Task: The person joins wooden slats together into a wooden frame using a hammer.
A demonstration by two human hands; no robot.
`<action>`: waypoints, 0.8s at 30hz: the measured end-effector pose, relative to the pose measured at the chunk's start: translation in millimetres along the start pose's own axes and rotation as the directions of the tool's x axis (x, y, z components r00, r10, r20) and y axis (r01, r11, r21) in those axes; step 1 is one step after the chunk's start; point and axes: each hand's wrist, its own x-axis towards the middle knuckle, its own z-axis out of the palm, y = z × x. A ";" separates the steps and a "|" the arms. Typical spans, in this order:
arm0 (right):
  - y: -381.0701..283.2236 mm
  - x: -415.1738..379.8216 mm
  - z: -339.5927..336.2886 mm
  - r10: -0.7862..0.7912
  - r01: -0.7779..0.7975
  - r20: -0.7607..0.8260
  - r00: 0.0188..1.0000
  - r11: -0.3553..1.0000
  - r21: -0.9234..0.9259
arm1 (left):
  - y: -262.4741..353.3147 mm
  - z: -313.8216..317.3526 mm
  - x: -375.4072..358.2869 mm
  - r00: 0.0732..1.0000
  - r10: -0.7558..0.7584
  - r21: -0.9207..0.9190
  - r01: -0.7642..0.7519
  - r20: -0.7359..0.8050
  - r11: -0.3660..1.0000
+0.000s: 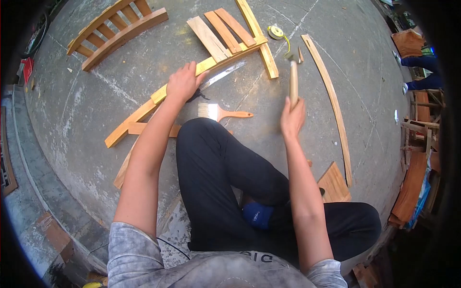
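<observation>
On the concrete floor (pixel 96 105), my left hand (pixel 183 82) presses flat on the wooden frame (pixel 211 62); my right hand (pixel 293 117) grips a raised hammer (pixel 293 72), paintbrush (pixel 221 113) between.

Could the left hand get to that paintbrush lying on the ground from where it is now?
Probably yes. The left hand presses on the curved wooden piece, and the paintbrush lies on bare concrete beside it, nothing between them. It would have to let go of the wood first.
</observation>
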 end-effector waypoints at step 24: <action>-191.1 88.2 -307.9 -0.680 0.706 0.238 0.693 0.575 -0.413 | 49.3 -278.0 4.2 0.826 0.429 0.204 -0.379 -0.367 0.903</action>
